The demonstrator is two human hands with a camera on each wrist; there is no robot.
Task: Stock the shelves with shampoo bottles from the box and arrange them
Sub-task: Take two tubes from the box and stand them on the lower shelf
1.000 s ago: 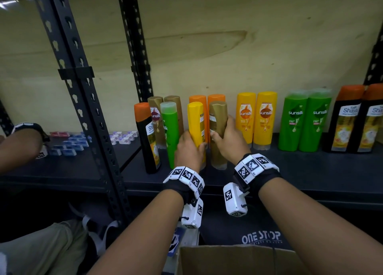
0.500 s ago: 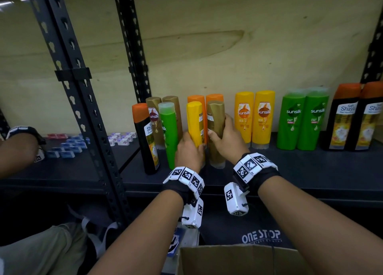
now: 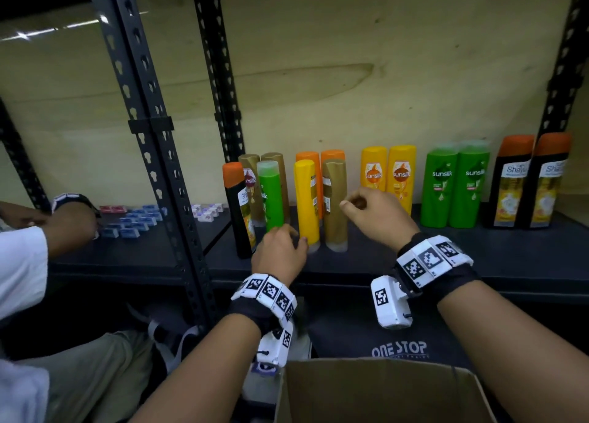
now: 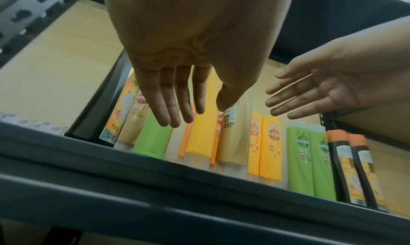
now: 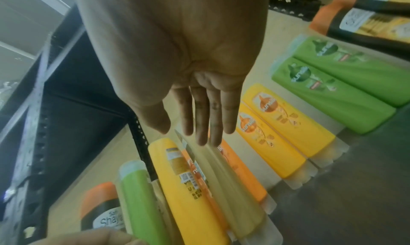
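Note:
A yellow bottle (image 3: 306, 199) and a gold bottle (image 3: 334, 206) stand side by side at the front of the black shelf (image 3: 414, 257), ahead of two orange bottles (image 3: 318, 156). My left hand (image 3: 282, 249) hovers low by the yellow bottle's base, fingers straight and holding nothing, as the left wrist view shows (image 4: 177, 108). My right hand (image 3: 363, 207) is just right of the gold bottle, apart from it; its fingers (image 5: 199, 126) are straight and empty. To the left stand a green bottle (image 3: 271, 196) and a black bottle with an orange cap (image 3: 237, 209).
Pairs of yellow (image 3: 387, 177), green (image 3: 454, 183) and black (image 3: 529, 180) bottles line the shelf's right. The open cardboard box (image 3: 382, 390) sits below me. A black upright post (image 3: 153, 155) divides the shelves; another person's hand (image 3: 73, 218) is at small boxes (image 3: 134, 223) on the left.
Both hands have let go of the yellow and gold bottles and drawn back, fingers now opened. The bottles stay standing upright.

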